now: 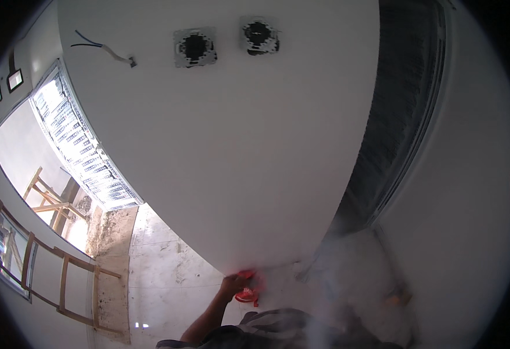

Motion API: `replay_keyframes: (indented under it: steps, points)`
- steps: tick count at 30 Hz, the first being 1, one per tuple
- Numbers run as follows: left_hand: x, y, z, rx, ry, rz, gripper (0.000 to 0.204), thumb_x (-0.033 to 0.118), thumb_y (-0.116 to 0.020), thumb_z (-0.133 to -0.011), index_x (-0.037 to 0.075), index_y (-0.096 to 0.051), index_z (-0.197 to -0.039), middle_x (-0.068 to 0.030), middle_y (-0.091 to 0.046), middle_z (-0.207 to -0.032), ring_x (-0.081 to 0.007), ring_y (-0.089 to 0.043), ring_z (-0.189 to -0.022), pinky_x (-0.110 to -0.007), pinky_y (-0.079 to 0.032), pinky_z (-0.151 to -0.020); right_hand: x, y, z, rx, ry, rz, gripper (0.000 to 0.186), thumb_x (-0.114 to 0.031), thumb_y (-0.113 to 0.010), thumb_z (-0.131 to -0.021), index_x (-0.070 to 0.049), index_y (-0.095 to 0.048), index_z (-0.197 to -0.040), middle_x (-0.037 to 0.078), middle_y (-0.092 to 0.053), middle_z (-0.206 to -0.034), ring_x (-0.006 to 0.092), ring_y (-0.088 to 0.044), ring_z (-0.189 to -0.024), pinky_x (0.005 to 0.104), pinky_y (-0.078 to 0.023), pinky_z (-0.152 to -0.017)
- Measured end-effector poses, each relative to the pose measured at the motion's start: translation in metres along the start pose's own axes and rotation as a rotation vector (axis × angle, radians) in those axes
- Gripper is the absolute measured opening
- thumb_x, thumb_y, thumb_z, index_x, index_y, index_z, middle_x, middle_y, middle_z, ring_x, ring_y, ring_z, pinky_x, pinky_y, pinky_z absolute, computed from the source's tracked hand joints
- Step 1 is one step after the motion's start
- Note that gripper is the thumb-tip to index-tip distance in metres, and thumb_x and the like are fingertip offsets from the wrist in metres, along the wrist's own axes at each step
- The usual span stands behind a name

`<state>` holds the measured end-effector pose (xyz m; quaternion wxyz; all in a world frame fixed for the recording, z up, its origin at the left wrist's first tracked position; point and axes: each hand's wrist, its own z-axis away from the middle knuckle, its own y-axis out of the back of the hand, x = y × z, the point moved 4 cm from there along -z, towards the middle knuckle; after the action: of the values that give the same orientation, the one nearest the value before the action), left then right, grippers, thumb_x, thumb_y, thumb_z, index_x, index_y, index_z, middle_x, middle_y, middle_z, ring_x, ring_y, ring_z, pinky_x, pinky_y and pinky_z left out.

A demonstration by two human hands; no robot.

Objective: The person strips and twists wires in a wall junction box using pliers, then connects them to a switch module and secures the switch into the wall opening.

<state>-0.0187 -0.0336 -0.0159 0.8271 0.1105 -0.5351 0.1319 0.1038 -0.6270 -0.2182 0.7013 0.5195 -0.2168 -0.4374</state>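
Note:
Low by the bottom of the white wall [232,151], my left hand [232,286] is closed around a red object [247,295]. Part of it shows above the fingers and a curved part below them, but its exact kind cannot be made out. My left forearm reaches up from the lower edge beside the dark patterned cloth [278,323] of my clothing. A whitish haze blurs the lower right, and my right hand cannot be made out there.
Two square electrical wall fittings [195,47] and a cable with bare-ended wires [112,53] are high on the wall. A wooden ladder [63,285] stands left, near a film-covered frame [80,139]. A dark opening [391,99] is right. A blurred orange object [393,299] lies low right.

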Motion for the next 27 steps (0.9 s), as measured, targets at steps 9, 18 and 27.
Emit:
replay_keyframes:
  steps: [9,18,27]
  points:
    - [0.299,0.008,-0.043,0.054,-0.500,0.250,0.034,0.028,-0.058,-0.104,-0.002,-0.067,-0.117,-0.0095,-0.070,-0.106,-0.0181,-0.070,-0.096,-0.033,-0.057,-0.086,-0.073,0.067,-0.005,0.296,-0.060,-0.059,0.018,-0.027,-0.074,-0.081,-0.009,-0.075,-0.081,0.011,-0.073,-0.078,0.0312,-0.071,-0.073,0.0436,-0.058,-0.072]
    - [0.485,0.028,-0.008,-0.048,-0.968,0.393,0.039,0.029,-0.058,-0.104,-0.004,-0.062,-0.124,-0.0137,-0.069,-0.110,-0.0240,-0.069,-0.102,-0.038,-0.057,-0.089,-0.370,0.658,-0.073,1.089,0.209,-0.725,0.026,-0.026,-0.073,-0.093,-0.002,-0.071,-0.103,0.008,-0.073,-0.089,0.0161,-0.068,-0.084,0.0327,-0.055,-0.080]
    - [0.529,0.020,0.000,-0.227,-1.078,0.482,0.041,0.029,-0.060,-0.104,-0.004,-0.060,-0.128,-0.0146,-0.069,-0.110,-0.0239,-0.069,-0.101,-0.036,-0.056,-0.089,-0.539,0.847,-0.024,1.572,0.646,-0.400,0.050,-0.041,-0.082,-0.085,0.000,-0.067,-0.108,0.016,-0.072,-0.101,0.0229,-0.072,-0.091,0.0337,-0.059,-0.074]
